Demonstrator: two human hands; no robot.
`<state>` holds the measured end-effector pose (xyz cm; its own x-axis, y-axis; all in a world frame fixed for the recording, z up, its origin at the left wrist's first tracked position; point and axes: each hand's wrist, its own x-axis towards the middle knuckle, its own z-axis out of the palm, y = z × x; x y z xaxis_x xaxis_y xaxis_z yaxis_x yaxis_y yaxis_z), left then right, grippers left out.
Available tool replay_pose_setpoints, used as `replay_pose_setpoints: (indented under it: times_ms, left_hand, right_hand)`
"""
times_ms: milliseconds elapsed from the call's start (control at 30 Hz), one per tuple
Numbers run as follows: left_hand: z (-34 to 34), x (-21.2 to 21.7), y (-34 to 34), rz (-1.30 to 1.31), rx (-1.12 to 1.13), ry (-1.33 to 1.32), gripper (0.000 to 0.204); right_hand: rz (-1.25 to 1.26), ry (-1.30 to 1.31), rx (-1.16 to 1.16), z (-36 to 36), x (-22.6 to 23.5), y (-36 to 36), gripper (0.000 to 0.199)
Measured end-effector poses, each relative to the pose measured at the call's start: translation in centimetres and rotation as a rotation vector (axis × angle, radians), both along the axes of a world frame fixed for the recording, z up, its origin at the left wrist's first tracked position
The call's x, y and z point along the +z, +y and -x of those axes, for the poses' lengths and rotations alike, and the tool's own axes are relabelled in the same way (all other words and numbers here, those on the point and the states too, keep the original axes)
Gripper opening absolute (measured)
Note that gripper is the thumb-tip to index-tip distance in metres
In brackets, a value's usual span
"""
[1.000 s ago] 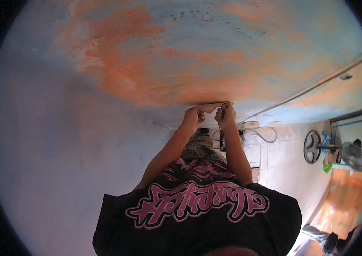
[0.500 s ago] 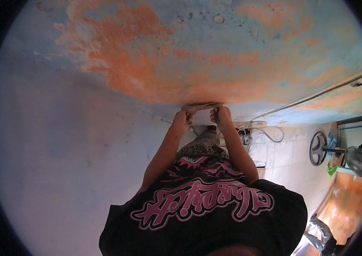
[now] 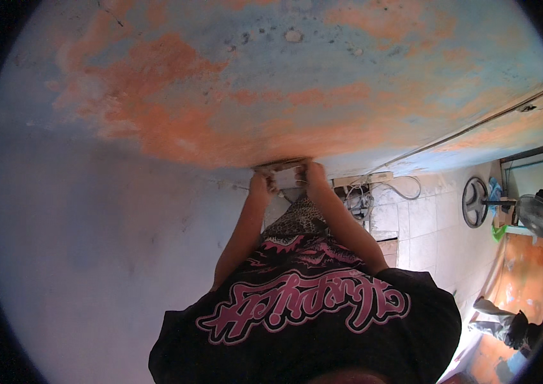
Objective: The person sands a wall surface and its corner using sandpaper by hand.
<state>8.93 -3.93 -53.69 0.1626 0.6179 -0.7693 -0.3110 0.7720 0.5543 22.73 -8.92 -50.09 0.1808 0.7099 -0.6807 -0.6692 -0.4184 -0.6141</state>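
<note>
A flat, pale rectangular piece (image 3: 286, 175) is held between my two hands, its far edge against the patchy blue and orange wall (image 3: 303, 115). My left hand (image 3: 262, 184) is closed on its left end. At the other end my right hand (image 3: 312, 178) also has its fingers closed on it. Both arms stretch forward from a black shirt with pink lettering. Shadow along the wall darkens the far edge, so the exact kind of piece cannot be made out. Parts of the fingers are hidden or blurred.
Loose pale cable (image 3: 406, 187) loops right of my hands, and a dark cable (image 3: 476, 136) runs along the wall. A round black stand base (image 3: 475, 202) and a fan (image 3: 535, 216) are at the right. A person's legs (image 3: 502, 323) show at lower right.
The view has shifted, with the wall patches now farther left in the picture. My hands and the pale piece also appear slightly farther left, still at the wall. Both hands keep their hold.
</note>
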Motion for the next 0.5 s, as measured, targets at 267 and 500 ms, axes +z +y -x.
replay_pose_setpoints:
  times_ms: [267, 500]
  left_hand:
    - [0.7, 0.7, 0.9, -0.050, 0.017, 0.043, 0.027]
    - [1.8, 2.5, 1.4, -0.025, 0.160, 0.047, 0.019]
  right_hand:
    - [-0.009, -0.154, -0.133, 1.2, -4.0, 0.8, 0.029]
    - [-0.016, -0.025, -0.059, 1.7, -1.8, 0.8, 0.019]
